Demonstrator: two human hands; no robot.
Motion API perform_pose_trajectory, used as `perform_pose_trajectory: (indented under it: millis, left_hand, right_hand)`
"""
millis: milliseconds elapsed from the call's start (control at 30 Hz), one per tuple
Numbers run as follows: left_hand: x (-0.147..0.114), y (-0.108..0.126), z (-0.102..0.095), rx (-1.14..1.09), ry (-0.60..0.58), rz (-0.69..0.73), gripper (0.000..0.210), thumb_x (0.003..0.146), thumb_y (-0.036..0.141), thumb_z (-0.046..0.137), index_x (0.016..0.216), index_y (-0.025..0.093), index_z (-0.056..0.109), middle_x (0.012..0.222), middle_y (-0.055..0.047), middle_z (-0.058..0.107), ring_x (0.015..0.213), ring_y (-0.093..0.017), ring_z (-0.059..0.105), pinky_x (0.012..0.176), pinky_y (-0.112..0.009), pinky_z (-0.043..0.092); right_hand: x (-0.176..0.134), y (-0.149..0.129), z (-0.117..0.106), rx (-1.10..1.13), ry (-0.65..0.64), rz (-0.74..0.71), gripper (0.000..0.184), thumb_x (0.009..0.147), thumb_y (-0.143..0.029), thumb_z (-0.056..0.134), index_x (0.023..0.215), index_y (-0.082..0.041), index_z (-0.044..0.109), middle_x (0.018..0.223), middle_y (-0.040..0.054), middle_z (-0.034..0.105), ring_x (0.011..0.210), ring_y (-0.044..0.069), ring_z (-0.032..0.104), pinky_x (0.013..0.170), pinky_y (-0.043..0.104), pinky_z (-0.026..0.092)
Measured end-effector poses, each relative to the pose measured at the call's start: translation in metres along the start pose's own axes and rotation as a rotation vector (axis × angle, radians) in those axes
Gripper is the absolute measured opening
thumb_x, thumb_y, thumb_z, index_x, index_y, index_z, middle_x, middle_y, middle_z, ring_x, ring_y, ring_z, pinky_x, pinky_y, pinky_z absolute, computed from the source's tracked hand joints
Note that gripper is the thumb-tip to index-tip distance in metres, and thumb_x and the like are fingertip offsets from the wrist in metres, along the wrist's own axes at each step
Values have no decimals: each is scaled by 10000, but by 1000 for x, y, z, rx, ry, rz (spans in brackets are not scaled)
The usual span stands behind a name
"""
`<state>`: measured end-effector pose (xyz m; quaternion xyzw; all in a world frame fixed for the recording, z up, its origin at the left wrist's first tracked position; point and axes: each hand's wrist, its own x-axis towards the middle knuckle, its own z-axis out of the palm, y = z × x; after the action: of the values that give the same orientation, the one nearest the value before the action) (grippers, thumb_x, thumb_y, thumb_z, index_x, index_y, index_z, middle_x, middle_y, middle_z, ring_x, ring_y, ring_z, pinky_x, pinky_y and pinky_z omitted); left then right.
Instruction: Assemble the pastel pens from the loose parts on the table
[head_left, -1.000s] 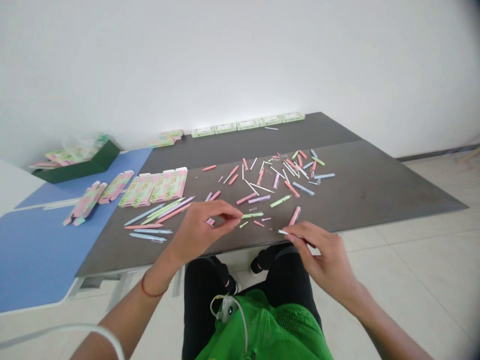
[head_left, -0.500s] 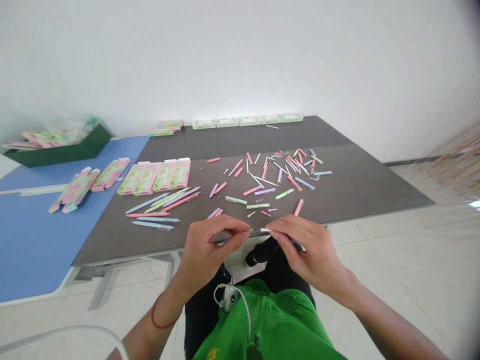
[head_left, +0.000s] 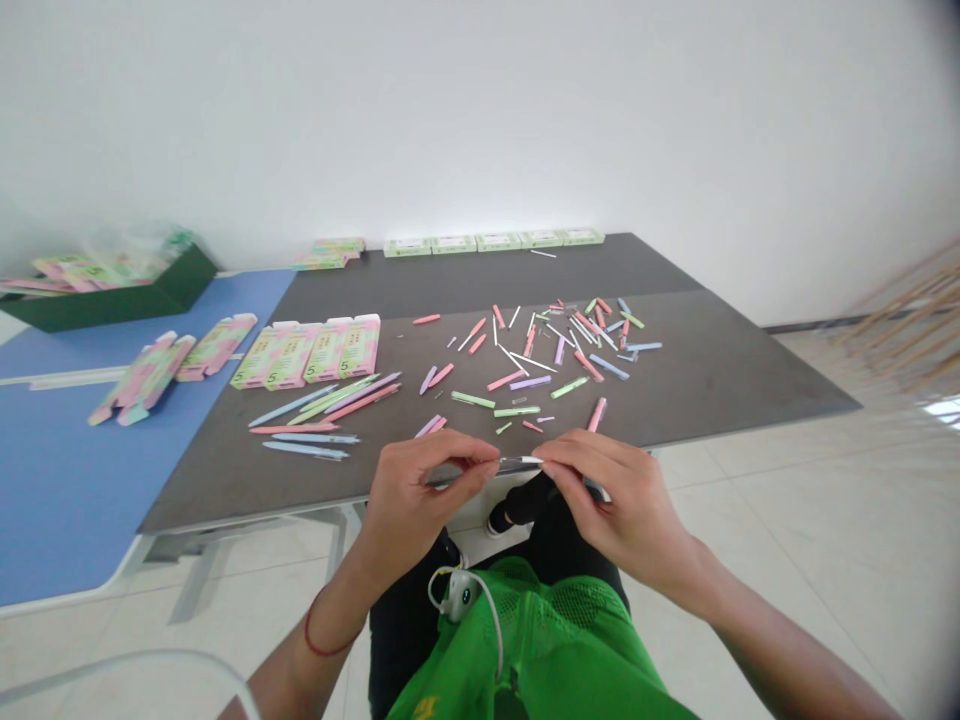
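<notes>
Between my fingertips, just over the table's front edge, lies a slim white pen refill (head_left: 527, 460) held level. My left hand (head_left: 427, 490) pinches its left end, where the tip looks dark or clear; any small part there is hidden by the fingers. My right hand (head_left: 607, 485) pinches the white right end. Just beyond my hands are loose pen parts: a pink barrel piece (head_left: 597, 415), a green barrel piece (head_left: 516, 411) and a small pink clip-like piece (head_left: 532, 427). Several whole pens (head_left: 322, 410) in pastel colours lie left of my left hand.
Printed pen boxes (head_left: 307, 353) stand in a row at left, with flat cartons (head_left: 142, 378) on the blue table (head_left: 60, 480). A dark green bin (head_left: 150, 300) holds more packaging. Green boxes (head_left: 495, 243) line the back edge. White refills and barrel parts are scattered mid-table.
Both hands keep the same pinch on the refill in nearly the same place. The view has shifted slightly; the table objects look otherwise unmoved.
</notes>
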<state>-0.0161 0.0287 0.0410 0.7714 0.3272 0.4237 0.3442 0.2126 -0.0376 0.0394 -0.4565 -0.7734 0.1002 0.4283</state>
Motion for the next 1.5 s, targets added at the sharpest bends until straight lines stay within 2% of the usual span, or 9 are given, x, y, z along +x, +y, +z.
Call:
perform_pose_trajectory:
  millis: [133,567,767,933,1100,1333,1500]
  left_hand:
    - [0,-2,1,-8,13,-8,54,902,156,796,911,208,807,852,19,817,744,-109,735,734,-180,567]
    - [1,0,9,-26,-67,25,58,896,151,807,882,206,796,839,25,810,743,-107,733,742,-186,549]
    - [-3,-3,15,-58,17,43,82,872,132,830,881,206,796,840,29,813,740,-99,730,737,-172,551]
    - [-5,-3,16,-73,25,6,109,842,162,864,917,205,798,822,22,806,698,-109,720,708,-188,571]
    - [-7,-3,11,-65,9,-42,145,845,209,866,969,201,793,892,-4,812,757,-133,735,763,-218,591]
    - [-9,1,7,-17,0,-70,23,893,196,794,876,195,779,777,8,774,690,-125,699,721,-220,583]
    - [-9,-1,10,-44,-17,-87,30,890,167,780,895,195,773,808,4,774,714,-126,698,740,-223,586]
  right_hand:
    - [0,0,-1,14,6,27,185,1019,-73,571,1092,-191,694,986,61,767,863,186,710,811,330,565]
    - [2,-1,6,67,-72,-12,206,1042,-85,545,1130,-178,707,1000,79,759,851,190,688,750,324,534]
    - [3,-3,9,93,-67,3,222,1050,-93,544,1145,-203,711,970,60,755,829,183,681,733,320,529]
    - [3,-3,10,117,-63,35,196,1049,-103,550,1110,-195,712,971,64,761,842,185,703,738,314,540]
    - [4,-5,10,113,-59,36,196,1050,-105,539,1094,-191,709,955,69,763,823,189,706,721,319,541]
    - [2,-4,11,110,-68,28,192,1051,-107,541,1099,-189,708,968,72,764,835,189,708,731,317,543]
    - [2,-3,12,106,-63,23,184,1051,-108,548,1092,-181,711,968,75,762,840,187,706,738,313,539]
